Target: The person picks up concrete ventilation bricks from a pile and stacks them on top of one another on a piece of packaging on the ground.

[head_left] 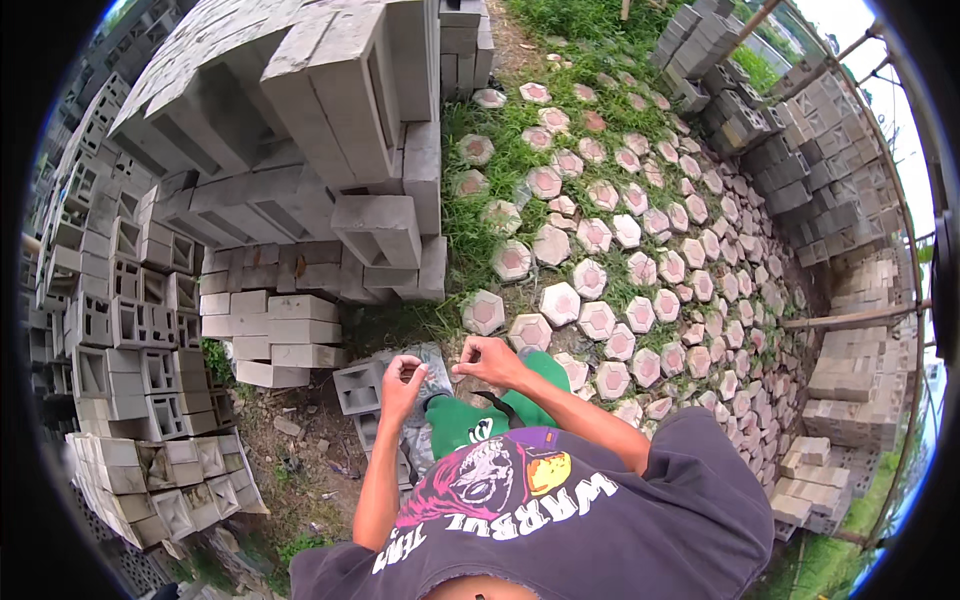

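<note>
My left hand [403, 385] is held in front of my body, its thumb and fingers curled together in a pinch. Facing it a short way to the right, my right hand [487, 360] is closed too, with thumb against bent fingers. Whatever may be between the fingertips of either hand is too small to make out. The two hands are apart. Below them show my green legwear [452, 425] and a dark cord [494, 398]. A grey hollow block [357, 388] lies on the ground just left of my left hand.
Tall stacks of concrete blocks [340, 90] rise ahead on the left, with a lower pile of solid blocks [285, 325] beneath. More hollow blocks [140, 320] line the far left. Hexagonal pavers [593, 235] cover grassy ground on the right. Block stacks [850, 370] and a wooden pole [850, 316] stand beyond.
</note>
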`<action>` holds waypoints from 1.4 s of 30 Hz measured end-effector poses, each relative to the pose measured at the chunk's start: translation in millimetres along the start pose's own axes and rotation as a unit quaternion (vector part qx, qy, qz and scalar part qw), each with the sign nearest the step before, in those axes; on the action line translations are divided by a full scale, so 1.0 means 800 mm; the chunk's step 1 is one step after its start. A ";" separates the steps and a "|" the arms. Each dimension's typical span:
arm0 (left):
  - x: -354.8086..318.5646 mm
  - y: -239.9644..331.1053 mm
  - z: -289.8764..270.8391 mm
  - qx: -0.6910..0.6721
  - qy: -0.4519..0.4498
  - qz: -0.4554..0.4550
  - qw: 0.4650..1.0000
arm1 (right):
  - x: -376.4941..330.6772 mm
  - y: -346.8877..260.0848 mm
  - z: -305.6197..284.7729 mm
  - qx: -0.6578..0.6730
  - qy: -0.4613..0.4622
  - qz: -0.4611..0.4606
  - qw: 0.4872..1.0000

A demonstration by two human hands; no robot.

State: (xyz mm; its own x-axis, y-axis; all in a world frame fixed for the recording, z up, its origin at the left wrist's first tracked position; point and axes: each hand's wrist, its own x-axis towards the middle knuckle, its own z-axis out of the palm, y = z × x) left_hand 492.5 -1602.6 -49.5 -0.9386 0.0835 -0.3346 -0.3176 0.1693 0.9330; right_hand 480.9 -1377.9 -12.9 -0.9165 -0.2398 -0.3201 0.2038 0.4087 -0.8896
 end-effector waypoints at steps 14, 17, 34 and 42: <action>0.086 0.203 0.409 0.016 -0.268 0.019 0.963 | -0.154 0.113 -0.313 0.116 0.286 0.078 0.948; 0.107 0.230 0.471 0.060 -0.322 0.036 0.944 | -0.158 0.142 -0.348 0.094 0.326 0.116 0.933; 0.355 0.415 0.885 0.109 -0.611 0.060 0.782 | -0.143 0.229 -0.723 0.173 0.547 0.166 0.802; 0.404 0.443 1.086 0.137 -0.664 0.090 0.729 | -0.148 0.298 -0.863 0.326 0.556 0.187 0.741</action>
State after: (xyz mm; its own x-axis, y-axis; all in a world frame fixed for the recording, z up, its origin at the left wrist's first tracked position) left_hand 193.6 -662.2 57.7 0.0549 0.9755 -0.2131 0.0043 0.2132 0.9770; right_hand 400.6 -643.6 37.7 -0.3961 0.8058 -0.4403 0.3059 -0.3363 -0.8907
